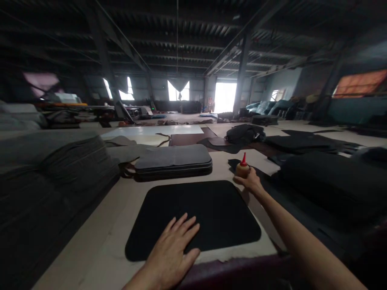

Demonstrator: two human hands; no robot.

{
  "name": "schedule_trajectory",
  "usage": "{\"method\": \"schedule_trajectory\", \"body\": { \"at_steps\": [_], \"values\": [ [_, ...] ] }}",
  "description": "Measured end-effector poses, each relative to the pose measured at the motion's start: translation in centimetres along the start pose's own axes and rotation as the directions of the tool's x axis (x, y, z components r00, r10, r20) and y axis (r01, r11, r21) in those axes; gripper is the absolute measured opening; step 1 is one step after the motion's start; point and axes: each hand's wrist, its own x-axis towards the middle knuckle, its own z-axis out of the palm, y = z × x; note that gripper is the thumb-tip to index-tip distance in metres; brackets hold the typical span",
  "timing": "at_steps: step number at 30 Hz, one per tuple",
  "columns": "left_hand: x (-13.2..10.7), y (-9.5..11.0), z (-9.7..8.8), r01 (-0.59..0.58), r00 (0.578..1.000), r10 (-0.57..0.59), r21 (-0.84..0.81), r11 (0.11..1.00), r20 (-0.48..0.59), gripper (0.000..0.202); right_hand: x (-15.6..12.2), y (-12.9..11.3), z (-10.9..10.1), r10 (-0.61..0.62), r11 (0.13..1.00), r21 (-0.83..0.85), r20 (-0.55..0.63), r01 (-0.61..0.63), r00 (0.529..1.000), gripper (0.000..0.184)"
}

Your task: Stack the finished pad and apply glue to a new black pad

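Observation:
A black rounded-corner sheet (208, 209) lies flat on the pale work table (99, 225) in front of me. My left hand (173, 249) rests on its near left part, palm down with the fingers spread. Beyond the sheet's far right corner, my right hand (250, 181) is wrapped round a squeeze bottle (242, 170) with a red pointed nozzle and a brownish body. The bottle stands upright; the hand hides part of its lower side. I cannot tell whether it touches the table.
Behind the sheet sits a stack of grey and black rounded pieces (173, 159). Tall piles of dark material (75, 161) line the left side. More dark stacks (329, 185) lie on the right. A crumpled black bundle (244, 133) is farther back.

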Motion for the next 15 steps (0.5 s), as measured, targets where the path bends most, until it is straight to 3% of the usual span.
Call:
{"method": "schedule_trajectory", "body": {
  "at_steps": [3, 7, 10, 12, 15],
  "values": [
    [-0.1, 0.2, 0.0, -0.002, 1.0, 0.002, 0.002, 1.0, -0.006, 0.056, 0.0, 0.0, 0.9, 0.052, 0.998, 0.025, 0.021, -0.052, 0.998, 0.089],
    [-0.2, 0.2, 0.0, -0.008, 1.0, 0.007, -0.019, 1.0, -0.025, 0.057, -0.7, -0.4, 0.5, 0.053, 0.995, 0.089, 0.013, -0.054, 0.999, 0.073],
    [-0.3, 0.0, 0.1, -0.017, 0.999, 0.015, -0.043, 0.999, -0.039, 0.058, -2.3, -1.6, -0.5, -0.024, 0.983, 0.185, 0.032, 0.018, 0.999, 0.068],
    [-0.3, 0.0, 0.2, -0.026, 0.998, 0.022, -0.062, 0.998, -0.053, 0.058, -4.1, -3.0, -1.3, -0.098, 0.96, 0.271, 0.105, 0.067, 0.99, 0.063],
    [-0.2, 0.1, 0.3, -0.037, 0.994, 0.027, -0.1, 0.994, -0.102, 0.056, -7.8, -5.6, -2.3, -0.237, 0.911, 0.397, 0.28, 0.113, 0.93, 0.055]
  ]
}}
